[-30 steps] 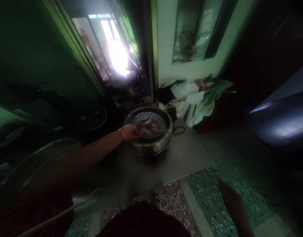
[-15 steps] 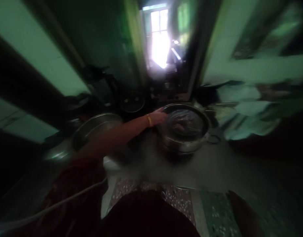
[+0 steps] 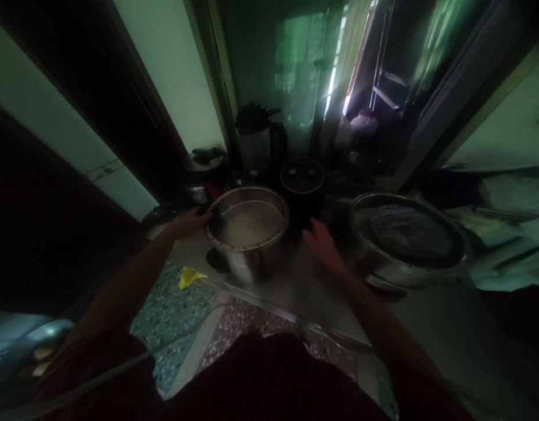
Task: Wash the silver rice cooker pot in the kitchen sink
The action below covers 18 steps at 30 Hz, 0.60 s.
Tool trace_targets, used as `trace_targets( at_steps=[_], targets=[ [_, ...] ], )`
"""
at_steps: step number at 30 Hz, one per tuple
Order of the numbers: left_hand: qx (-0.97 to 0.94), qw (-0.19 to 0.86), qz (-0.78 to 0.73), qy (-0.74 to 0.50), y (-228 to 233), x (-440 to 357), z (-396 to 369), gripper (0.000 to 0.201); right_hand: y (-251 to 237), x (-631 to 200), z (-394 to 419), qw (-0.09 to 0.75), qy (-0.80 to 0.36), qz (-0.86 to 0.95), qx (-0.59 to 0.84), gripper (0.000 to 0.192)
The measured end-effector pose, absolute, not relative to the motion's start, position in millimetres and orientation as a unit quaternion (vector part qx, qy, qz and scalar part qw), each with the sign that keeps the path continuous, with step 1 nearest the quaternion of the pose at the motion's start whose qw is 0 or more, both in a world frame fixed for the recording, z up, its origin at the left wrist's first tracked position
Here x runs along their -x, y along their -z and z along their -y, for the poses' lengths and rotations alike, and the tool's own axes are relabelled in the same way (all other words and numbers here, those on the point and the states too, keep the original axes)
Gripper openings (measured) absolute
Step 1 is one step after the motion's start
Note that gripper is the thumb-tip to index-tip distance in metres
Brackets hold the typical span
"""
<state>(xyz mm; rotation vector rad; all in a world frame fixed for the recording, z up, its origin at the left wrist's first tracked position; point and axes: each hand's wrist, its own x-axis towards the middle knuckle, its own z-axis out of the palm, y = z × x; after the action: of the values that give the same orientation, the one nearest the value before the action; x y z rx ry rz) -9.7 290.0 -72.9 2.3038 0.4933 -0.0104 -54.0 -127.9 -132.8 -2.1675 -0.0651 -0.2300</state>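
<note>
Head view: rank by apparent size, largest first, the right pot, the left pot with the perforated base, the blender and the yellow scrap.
1. Right pot
2. Left pot
3. Blender, standing farther back
4. Yellow scrap, clearly smallest

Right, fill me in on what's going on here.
A person is reaching both hands toward a metal pot with a perforated base. The left hand is at its left rim, apparently touching it, though the dim light hides the grip. The right hand is held out with the fingers apart, short of the pot's right side. Farther right stands a wider metal pan with clear plastic film inside. A blender stands behind.
</note>
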Motion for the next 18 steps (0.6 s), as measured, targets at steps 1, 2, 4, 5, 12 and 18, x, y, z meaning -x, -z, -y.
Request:
trace_targets(
  at_steps=[1, 2, 4, 5, 12, 18],
  targets=[
    [-0.894, 0.398, -0.202, 0.030, 78.1, 5.8, -290.8, 0.070, 119.2, 29.5, 108.6, 0.409, 0.092, 0.041, 0.907, 0.068],
    [-0.885, 0.416, -0.204, 0.047, 82.1, 0.1, -290.5, 0.074, 107.7, 8.2, 92.0, 0.361, 0.063, 0.037, 0.930, 0.070],
    [-0.879, 0.433, -0.193, 0.050, 87.9, -14.4, -290.0, 0.075, 91.0, -22.3, 67.6, 0.278, -0.034, 0.003, 0.960, 0.063],
    [-0.881, 0.434, -0.183, 0.040, 89.8, -22.1, -290.7, 0.073, 85.1, -30.8, 59.7, 0.249, -0.063, -0.016, 0.966, 0.057],
    [-0.890, 0.424, -0.001, -0.168, 45.7, -49.5, -295.1, 0.059, 38.0, 10.4, 60.8, 0.307, 0.072, -0.109, 0.943, 0.041],
    [-0.850, 0.418, 0.219, -0.232, -4.8, -7.4, -224.0, 0.064, 26.3, 156.2, 125.9, 0.605, 0.042, -0.197, 0.770, 0.038]
  ],
)
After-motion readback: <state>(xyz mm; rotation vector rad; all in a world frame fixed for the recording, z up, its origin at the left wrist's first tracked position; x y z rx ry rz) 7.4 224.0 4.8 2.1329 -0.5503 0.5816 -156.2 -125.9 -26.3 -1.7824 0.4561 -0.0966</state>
